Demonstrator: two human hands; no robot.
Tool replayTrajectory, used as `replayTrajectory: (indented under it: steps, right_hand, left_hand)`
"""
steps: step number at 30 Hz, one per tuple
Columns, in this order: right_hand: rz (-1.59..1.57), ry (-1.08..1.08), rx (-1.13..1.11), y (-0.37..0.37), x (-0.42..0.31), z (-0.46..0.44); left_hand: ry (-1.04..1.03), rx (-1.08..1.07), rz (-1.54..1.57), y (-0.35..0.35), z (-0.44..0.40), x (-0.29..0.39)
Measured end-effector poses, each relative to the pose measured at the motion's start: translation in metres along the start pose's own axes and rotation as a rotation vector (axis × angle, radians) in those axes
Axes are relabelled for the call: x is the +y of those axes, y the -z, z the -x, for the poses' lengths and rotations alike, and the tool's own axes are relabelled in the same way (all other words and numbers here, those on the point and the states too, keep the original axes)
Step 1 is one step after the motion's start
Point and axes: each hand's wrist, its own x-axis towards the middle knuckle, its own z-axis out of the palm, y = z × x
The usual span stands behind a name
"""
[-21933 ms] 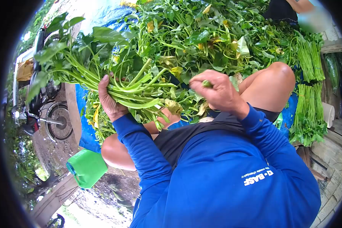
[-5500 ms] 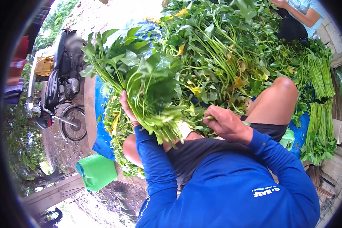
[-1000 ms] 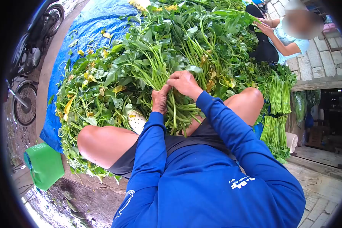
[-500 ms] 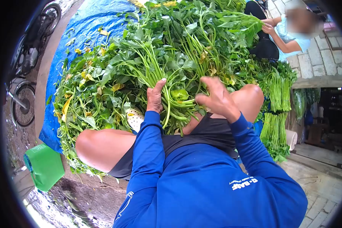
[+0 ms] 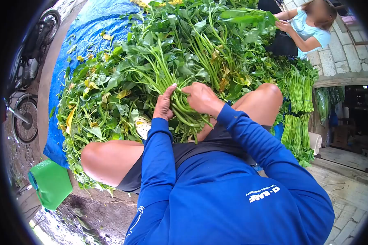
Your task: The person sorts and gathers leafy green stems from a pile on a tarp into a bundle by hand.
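Note:
My left hand (image 5: 164, 104) is wrapped round a bunch of long green stems (image 5: 161, 73), its thumb pointing up along them. The leafy tops lie away from me and the stem ends hang near my lap. At the right side of the bunch, my right hand (image 5: 201, 98) has its fingers closed against the stems; what is between its fingertips is too small to make out. A large heap of leafy greens (image 5: 94, 110), with some yellow leaves, lies around and beyond both hands.
A blue tarp (image 5: 86, 32) lies under the heap. Tied green bundles (image 5: 300, 92) lie at the right. A person (image 5: 308, 32) at the upper right holds greens. A green container (image 5: 50, 184) stands at the lower left, a motorcycle (image 5: 26, 116) beyond it.
My right hand has come back from the right, where its fingers were spread, to touch the bunch. My left hand keeps its hold. The other person's hands have shifted slightly left.

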Motion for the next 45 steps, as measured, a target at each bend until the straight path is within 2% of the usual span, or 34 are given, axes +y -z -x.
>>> replayTrajectory:
  steps: [1,3,4,5,6,9,11,12,13,15,18,21,22,25,26,30,34,37,38,41,42,45]
  right_hand:
    - [0.045,-0.003,-0.011,0.003,-0.009,0.005]
    - [-0.128,0.106,0.128,-0.039,0.017,0.009]
    - [-0.168,0.112,0.139,-0.041,0.01,0.011]
    - [-0.213,0.108,0.145,-0.045,0.003,0.015]
    - [-0.204,0.147,0.163,-0.053,0.0,0.013]
    - [-0.266,0.15,0.01,-0.055,0.003,0.009]
    - [-0.483,0.134,-0.079,-0.039,0.013,-0.001]
    - [-0.701,-0.101,-0.086,-0.027,0.015,-0.01]
    - [-0.711,-0.216,0.096,-0.027,0.026,-0.021]
    - [-0.459,-0.427,0.284,-0.04,0.061,-0.043]
    - [-0.375,-0.533,0.397,-0.076,0.101,-0.087]
    - [-0.498,-0.486,0.293,-0.102,0.128,-0.119]
    - [-0.482,-0.512,0.16,-0.076,0.108,-0.114]
    - [-0.842,-0.589,0.08,-0.059,0.1,-0.114]
    - [-0.849,-0.583,0.062,-0.052,0.102,-0.112]
    - [-0.53,-0.4,0.16,-0.01,0.078,-0.089]
    - [-0.402,-0.303,0.162,0.023,0.061,-0.069]
    - [-0.589,-0.22,0.218,0.036,0.049,-0.057]
    - [-0.56,-0.194,0.204,0.039,0.048,-0.057]
    - [-0.945,-0.185,0.249,0.04,0.042,-0.056]
    - [-1.02,-0.231,0.237,0.045,0.035,-0.051]
    - [-1.122,-0.151,0.287,0.048,0.029,-0.044]
  left_hand:
    - [0.03,-0.008,0.029,0.007,-0.006,-0.002]
    - [-0.124,0.037,0.075,0.019,-0.02,-0.014]
    - [-0.344,0.085,0.051,0.01,-0.012,-0.022]
    - [-0.412,0.129,0.011,0.007,-0.008,-0.025]
    - [-0.385,0.14,-0.005,0.01,-0.006,-0.026]
    - [-0.262,0.262,-0.125,0.02,0.002,-0.009]
    - [-0.354,0.281,-0.151,0.006,0.021,0.009]
    - [-0.385,0.277,-0.189,0.005,0.028,0.02]
    - [-0.418,0.273,-0.226,0.004,0.034,0.031]
    - [-0.557,0.288,-0.293,0.005,0.04,0.049]
    - [-0.606,0.249,-0.295,0.001,0.048,0.065]
    - [-0.642,0.296,-0.312,0.0,0.05,0.069]
    - [-0.652,0.289,-0.29,0.0,0.049,0.068]
    - [-0.549,0.302,-0.249,0.0,0.05,0.067]
    - [-0.539,0.3,-0.242,0.0,0.05,0.066]
    - [-0.532,0.28,-0.242,0.001,0.044,0.063]
    - [-0.518,0.244,-0.246,-0.007,0.039,0.06]
    - [-0.534,0.236,-0.253,-0.015,0.039,0.056]
    - [-0.539,0.232,-0.262,-0.017,0.038,0.054]
    - [-0.505,0.224,-0.29,-0.025,0.041,0.05]
    - [-0.517,0.213,-0.29,-0.025,0.039,0.048]
    - [-0.513,0.189,-0.289,-0.021,0.034,0.042]
